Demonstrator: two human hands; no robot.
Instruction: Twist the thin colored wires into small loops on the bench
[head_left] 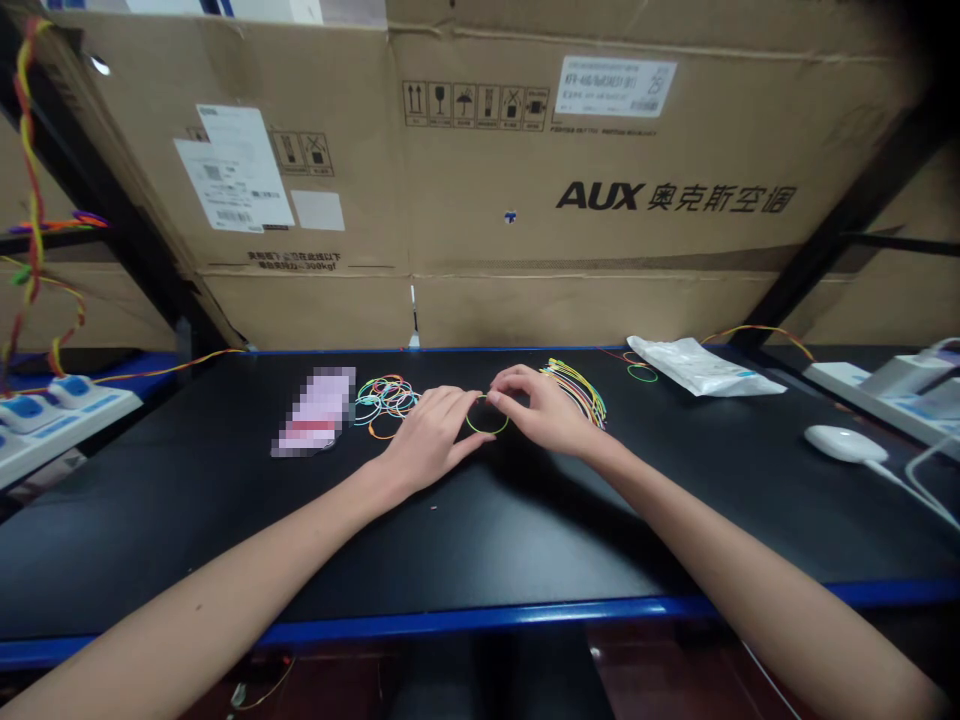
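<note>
Both my hands rest on a black table (480, 520), close together over a small yellow-green wire loop (487, 428). My left hand (431, 430) lies with its fingers bent, the fingertips touching the left side of the loop. My right hand (544, 408) has its fingers pinched together on the top of the loop. A pile of coloured wire loops (384, 398) lies just left of my left hand. A bundle of coloured wires (579, 388) lies under and behind my right hand.
A white plastic bag (697, 365) and a green loop (642, 373) lie at the back right. A white mouse (844, 443) and power strip (885, 395) sit at the right, another power strip (52, 410) at the left. Large cardboard boxes (480, 170) wall the back.
</note>
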